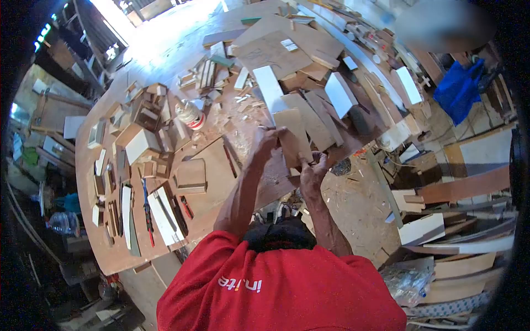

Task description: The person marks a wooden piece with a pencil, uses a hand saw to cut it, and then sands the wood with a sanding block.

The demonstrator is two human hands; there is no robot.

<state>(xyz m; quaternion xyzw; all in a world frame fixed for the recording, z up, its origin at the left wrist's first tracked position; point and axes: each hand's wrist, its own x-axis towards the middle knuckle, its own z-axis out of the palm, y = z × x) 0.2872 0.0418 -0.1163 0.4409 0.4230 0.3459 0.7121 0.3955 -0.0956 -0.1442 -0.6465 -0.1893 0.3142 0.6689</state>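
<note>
Between my two hands is a flat brown wooden board (292, 129), held over the edge of the workbench. My left hand (265, 138) has its fingers closed at the board's left side. At its lower right corner, my right hand (313, 168) pinches the board. Just beyond it lie a long white board (269, 85) and a grey-brown panel (312, 118). A white glue bottle with a red label (191, 116) stands to the left of my left hand, among wood chips.
Small wooden boxes (146, 113) and strips crowd the left of the workbench (110, 251). A blue and red bar tool (148, 212) lies near its front. Larger panels (276, 52) cover the back. Offcuts (422, 229) pile up on the right, below a blue cloth or bag (458, 91).
</note>
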